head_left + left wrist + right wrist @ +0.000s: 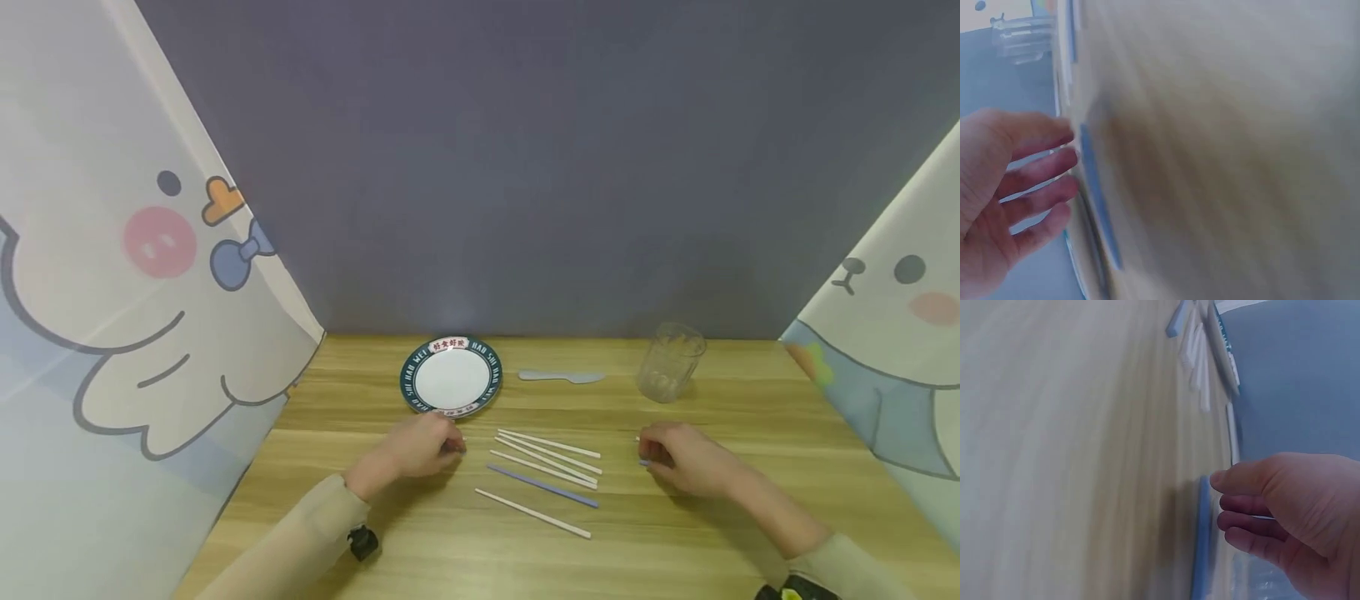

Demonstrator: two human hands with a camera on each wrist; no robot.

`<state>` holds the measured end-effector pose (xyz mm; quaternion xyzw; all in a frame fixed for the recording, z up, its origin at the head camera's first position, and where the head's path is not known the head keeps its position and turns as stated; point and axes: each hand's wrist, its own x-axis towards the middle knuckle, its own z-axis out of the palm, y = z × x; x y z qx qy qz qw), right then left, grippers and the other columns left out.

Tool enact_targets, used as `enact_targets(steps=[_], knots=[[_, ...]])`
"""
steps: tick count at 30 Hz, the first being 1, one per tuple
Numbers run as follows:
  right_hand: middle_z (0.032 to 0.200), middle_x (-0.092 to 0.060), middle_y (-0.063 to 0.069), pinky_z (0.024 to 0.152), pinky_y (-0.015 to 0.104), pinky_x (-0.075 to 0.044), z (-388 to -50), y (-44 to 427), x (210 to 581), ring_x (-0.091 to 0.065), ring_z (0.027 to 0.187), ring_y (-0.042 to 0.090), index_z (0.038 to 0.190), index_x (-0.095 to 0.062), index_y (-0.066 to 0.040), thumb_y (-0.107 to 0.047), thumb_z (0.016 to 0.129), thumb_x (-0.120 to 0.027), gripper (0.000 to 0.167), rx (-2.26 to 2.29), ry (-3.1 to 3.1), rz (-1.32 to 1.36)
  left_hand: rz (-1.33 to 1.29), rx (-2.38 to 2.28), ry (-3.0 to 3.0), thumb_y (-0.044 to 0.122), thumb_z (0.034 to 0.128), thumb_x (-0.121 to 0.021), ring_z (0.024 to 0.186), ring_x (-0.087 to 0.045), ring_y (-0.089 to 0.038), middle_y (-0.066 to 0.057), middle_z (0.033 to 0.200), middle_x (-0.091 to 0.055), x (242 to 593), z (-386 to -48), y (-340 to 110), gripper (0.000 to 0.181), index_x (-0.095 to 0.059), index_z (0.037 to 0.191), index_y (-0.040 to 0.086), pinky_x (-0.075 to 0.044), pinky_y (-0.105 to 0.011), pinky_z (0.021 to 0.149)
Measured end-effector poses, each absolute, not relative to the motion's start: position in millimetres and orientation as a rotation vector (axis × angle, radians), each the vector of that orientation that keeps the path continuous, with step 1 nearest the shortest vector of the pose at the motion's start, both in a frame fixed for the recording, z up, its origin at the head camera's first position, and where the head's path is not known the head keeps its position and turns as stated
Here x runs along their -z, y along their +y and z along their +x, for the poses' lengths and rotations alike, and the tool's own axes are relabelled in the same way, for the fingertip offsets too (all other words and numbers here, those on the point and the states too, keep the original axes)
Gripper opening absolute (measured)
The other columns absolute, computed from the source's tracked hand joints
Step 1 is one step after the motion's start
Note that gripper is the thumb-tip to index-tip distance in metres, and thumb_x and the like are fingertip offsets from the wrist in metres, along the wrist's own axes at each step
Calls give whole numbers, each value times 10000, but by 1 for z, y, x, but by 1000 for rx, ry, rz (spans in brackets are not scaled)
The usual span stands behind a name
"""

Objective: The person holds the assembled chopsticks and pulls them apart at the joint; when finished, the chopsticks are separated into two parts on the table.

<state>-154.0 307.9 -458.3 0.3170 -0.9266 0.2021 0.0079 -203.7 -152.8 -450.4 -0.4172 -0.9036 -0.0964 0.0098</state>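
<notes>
Beige fabric sleeves (pixel 300 542) lead to a left hand (pixel 420 446) and right hand (pixel 690 458), both loose-fingered.
Between them, 5 slim white sticks (pixel 533 513) and 1 slim blue stick (pixel 543 485) lie on the wood-grain tabletop (pixel 450 562), right ends angled nearer. A 2nd blue stick (pixel 1101 200) lies beside the left fingers, hidden from the head view; a 3rd blue stick (pixel 1201 544), mostly covered there, meets the right fingertips or nearly so: I cannot tell.

Cartoon panels (pixel 90 358) and a grey backdrop (pixel 540 183) around the table (pixel 450 567) show a booth (pixel 862 321).
</notes>
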Motion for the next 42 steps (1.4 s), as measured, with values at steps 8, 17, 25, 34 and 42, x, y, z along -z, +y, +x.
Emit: enact_targets(steps=[8, 17, 25, 34, 42], knots=[[795, -610, -170, 599, 199, -466, -168, 277, 448, -497, 717, -77, 885, -669, -218, -69, 950, -778, 195, -684, -2821, 1084, -1353, 380, -2818, 193, 961, -778, 842, -694, -57, 64, 925, -788, 436, -211, -108, 61, -829, 974, 162, -577, -213, 754], [822, -646, -101, 622, 215, -510, -195, 231, 442, -548, 713, -42, 927, -698, -137, -68, 950, -778, 108, -727, -2813, 1153, -1359, 316, -2799, 249, 990, -766, 859, -706, -14, 91, 992, -801, 439, -221, -51, 90, -829, 1039, 208, -542, -135, 722], [783, -627, -83, 619, 200, -486, -204, 199, 452, -521, 686, -16, 891, -686, -132, -43, 936, -764, 126, -739, -2885, 1192, -1382, 332, -2811, 224, 963, -794, 832, -706, -6, 88, 953, -801, 462, -234, -33, 61, -852, 977, 208, -531, -96, 719], [798, -586, -66, 593, 184, -430, -205, 187, 470, -457, 676, -16, 889, -653, -125, -39, 965, -732, 139, -629, -2849, 1150, -1351, 315, -2851, 218, 960, -802, 845, -698, -10, 81, 965, -793, 467, -239, -33, 51, -849, 972, 201, -535, -107, 748], [937, -521, -43, 653, 203, -430, -204, 188, 459, -422, 751, 7, 1051, -588, -93, -67, 1080, -580, 40, -720, -2745, 1154, -1306, 601, -2778, 187, 982, -725, 676, -563, 22, 59, 860, -747, 451, -239, -43, 63, -768, 973, 142, -466, -112, 631]])
